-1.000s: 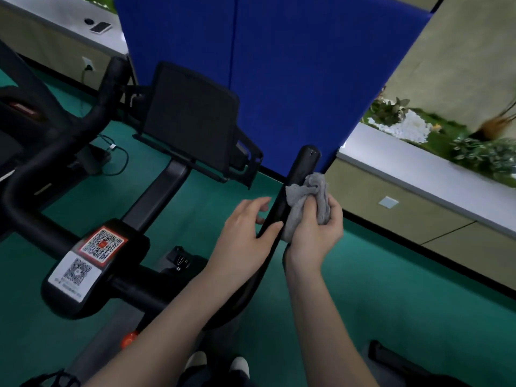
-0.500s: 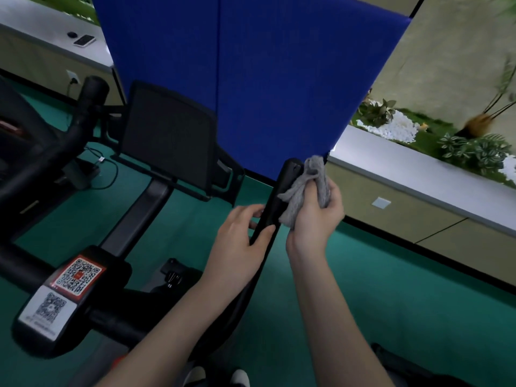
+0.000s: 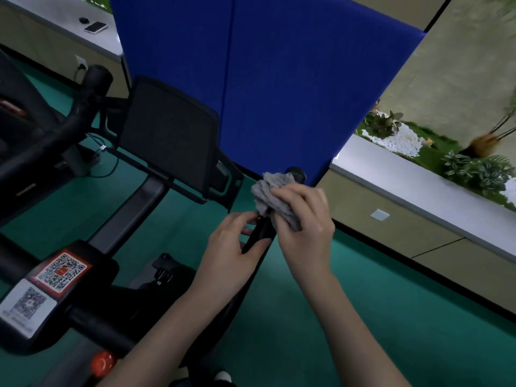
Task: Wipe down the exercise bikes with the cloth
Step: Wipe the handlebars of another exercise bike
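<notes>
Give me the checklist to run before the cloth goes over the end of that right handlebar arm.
1. Grip on the crumpled grey cloth: ok, the right hand holds it bunched.
2. Cloth touching the black handlebar arm: ok, it is pressed near the upper end.
3. Arm steadied: ok, the left hand grips it just below the cloth.
4. Cloth covering the rounded tip: not ok, the tip shows bare beyond the cloth.
5. Gap between the tip and the blue partition panel behind it: cannot tell from this one view.
6. Clean side of the cloth facing the bar: cannot tell.
</notes>
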Demonstrator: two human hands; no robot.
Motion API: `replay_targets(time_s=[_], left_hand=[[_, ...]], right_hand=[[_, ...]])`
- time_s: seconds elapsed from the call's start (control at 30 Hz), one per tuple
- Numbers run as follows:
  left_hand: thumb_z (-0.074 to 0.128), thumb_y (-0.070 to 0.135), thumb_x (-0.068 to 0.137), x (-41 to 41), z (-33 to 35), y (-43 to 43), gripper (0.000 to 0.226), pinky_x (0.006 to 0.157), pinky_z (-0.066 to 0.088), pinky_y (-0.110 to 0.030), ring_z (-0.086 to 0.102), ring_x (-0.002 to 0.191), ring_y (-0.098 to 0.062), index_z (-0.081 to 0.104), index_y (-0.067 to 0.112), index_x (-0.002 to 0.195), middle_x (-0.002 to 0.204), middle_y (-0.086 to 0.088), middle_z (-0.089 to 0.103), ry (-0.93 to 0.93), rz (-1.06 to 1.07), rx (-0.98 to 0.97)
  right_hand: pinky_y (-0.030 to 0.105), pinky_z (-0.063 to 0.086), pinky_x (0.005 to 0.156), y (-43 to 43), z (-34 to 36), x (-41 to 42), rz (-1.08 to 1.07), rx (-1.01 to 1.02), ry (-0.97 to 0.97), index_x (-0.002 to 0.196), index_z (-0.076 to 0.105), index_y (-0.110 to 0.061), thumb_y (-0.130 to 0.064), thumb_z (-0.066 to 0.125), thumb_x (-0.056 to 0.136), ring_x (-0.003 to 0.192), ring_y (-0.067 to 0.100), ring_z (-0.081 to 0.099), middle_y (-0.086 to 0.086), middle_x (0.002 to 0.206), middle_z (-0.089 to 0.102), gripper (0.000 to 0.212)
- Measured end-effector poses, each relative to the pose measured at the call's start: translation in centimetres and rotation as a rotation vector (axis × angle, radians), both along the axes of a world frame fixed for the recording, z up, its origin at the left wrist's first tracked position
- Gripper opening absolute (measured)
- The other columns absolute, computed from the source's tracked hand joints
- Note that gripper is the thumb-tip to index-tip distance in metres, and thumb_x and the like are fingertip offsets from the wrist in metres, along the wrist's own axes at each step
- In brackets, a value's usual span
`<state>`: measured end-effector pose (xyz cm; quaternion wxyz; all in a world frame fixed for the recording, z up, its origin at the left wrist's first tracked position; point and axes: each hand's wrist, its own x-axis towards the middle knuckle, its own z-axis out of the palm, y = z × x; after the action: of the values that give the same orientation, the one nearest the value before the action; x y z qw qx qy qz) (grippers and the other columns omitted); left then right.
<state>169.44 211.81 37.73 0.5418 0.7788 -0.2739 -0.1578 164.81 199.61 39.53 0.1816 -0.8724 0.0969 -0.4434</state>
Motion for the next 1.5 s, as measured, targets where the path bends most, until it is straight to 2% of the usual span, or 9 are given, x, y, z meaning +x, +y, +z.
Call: replay_targets(time_s=[0.2, 0.33, 0.43, 0.53, 0.77, 0.83, 1.03, 1.2, 1.5], left_hand=[[0.070, 0.018, 0.082, 0.1, 0.0, 0.1, 0.038, 0.077, 0.048, -0.022, 0.053, 0.096, 0.004, 0.056, 0.034, 0.114, 0.108, 0.020, 0.055, 0.037, -0.002, -0.031], [0.070, 0.019, 0.083, 0.1, -0.1, 0.1, 0.038, 0.078, 0.045, -0.015, 0.051, 0.098, 0.006, 0.056, 0.033, 0.115, 0.108, 0.020, 0.054, 0.034, -0.004, -0.023], [0.070, 0.018, 0.083, 0.1, -0.1, 0.1, 0.039, 0.083, 0.047, -0.019, 0.052, 0.098, 0.003, 0.058, 0.028, 0.119, 0.109, 0.018, 0.055, 0.030, 0.000, -0.015], [0.069, 0.019, 0.084, 0.1, 0.0, 0.1, 0.039, 0.084, 0.047, -0.020, 0.051, 0.099, 0.004, 0.057, 0.030, 0.119, 0.109, 0.020, 0.053, 0.038, -0.001, -0.006], [0.070, 0.018, 0.083, 0.2, 0.1, 0.2, 0.040, 0.078, 0.045, -0.010, 0.051, 0.098, 0.005, 0.057, 0.030, 0.118, 0.108, 0.022, 0.052, 0.034, -0.011, -0.008], [0.070, 0.019, 0.083, 0.1, 0.1, 0.2, 0.040, 0.079, 0.045, -0.011, 0.050, 0.098, 0.006, 0.056, 0.030, 0.119, 0.108, 0.022, 0.052, 0.033, -0.019, -0.005], [0.070, 0.018, 0.083, 0.2, 0.0, 0.2, 0.039, 0.079, 0.046, -0.012, 0.051, 0.097, 0.006, 0.056, 0.032, 0.117, 0.108, 0.020, 0.054, 0.046, -0.024, -0.008], [0.071, 0.018, 0.082, 0.2, -0.1, 0.1, 0.038, 0.078, 0.048, -0.016, 0.053, 0.097, 0.004, 0.057, 0.032, 0.115, 0.110, 0.018, 0.056, 0.060, -0.022, -0.026], [0.070, 0.018, 0.083, 0.1, 0.0, 0.3, 0.039, 0.075, 0.046, -0.011, 0.052, 0.096, 0.007, 0.056, 0.033, 0.116, 0.107, 0.021, 0.054, 0.025, -0.025, -0.021]], right_hand=[[0.020, 0.040, 0.081, -1.3, 0.7, 0.7, -0.004, -0.102, -0.018, 0.097, 0.071, 0.001, 0.005, 0.070, 0.078, 0.085, 0.025, 0.052, 0.014, 0.094, 0.064, 0.019], [0.023, 0.047, 0.079, -3.7, 3.8, 2.4, -0.090, 0.096, 0.020, 0.094, 0.072, -0.009, -0.001, 0.067, 0.080, 0.087, 0.017, 0.058, -0.003, 0.091, 0.064, 0.016], [0.021, 0.051, 0.073, -5.3, 6.3, 3.2, 0.033, 0.473, 0.291, 0.083, 0.069, -0.027, -0.009, 0.065, 0.083, 0.078, 0.004, 0.063, -0.012, 0.080, 0.068, 0.018], [0.022, 0.050, 0.066, -7.1, 7.8, 4.1, 0.229, 0.734, 0.551, 0.087, 0.070, -0.017, -0.009, 0.066, 0.085, 0.071, 0.008, 0.064, -0.005, 0.077, 0.069, 0.009], [0.029, 0.050, 0.068, -9.4, 8.7, 7.1, 0.303, 0.787, 1.030, 0.087, 0.071, -0.013, -0.010, 0.059, 0.089, 0.074, 0.019, 0.063, 0.006, 0.081, 0.069, 0.013], [0.036, 0.047, 0.071, -9.6, 7.7, 6.3, 0.303, 0.949, 0.922, 0.084, 0.071, -0.011, -0.013, 0.062, 0.087, 0.075, 0.023, 0.060, 0.010, 0.082, 0.066, 0.010], [0.025, 0.054, 0.071, -6.2, 3.4, 2.2, 0.261, 1.481, 0.195, 0.085, 0.067, -0.008, -0.006, 0.050, 0.094, 0.074, 0.014, 0.066, 0.004, 0.080, 0.071, 0.020], [0.031, 0.053, 0.065, -2.7, 0.8, 0.8, 0.041, 1.311, -0.108, 0.092, 0.063, -0.014, 0.006, 0.052, 0.090, 0.076, 0.015, 0.061, 0.005, 0.086, 0.065, 0.023], [0.032, 0.051, 0.087, 1.3, -0.5, -0.8, -0.093, 1.118, -0.178, 0.111, 0.063, -0.016, -0.026, 0.051, 0.097, 0.099, 0.012, 0.063, 0.001, 0.105, 0.068, 0.021]])
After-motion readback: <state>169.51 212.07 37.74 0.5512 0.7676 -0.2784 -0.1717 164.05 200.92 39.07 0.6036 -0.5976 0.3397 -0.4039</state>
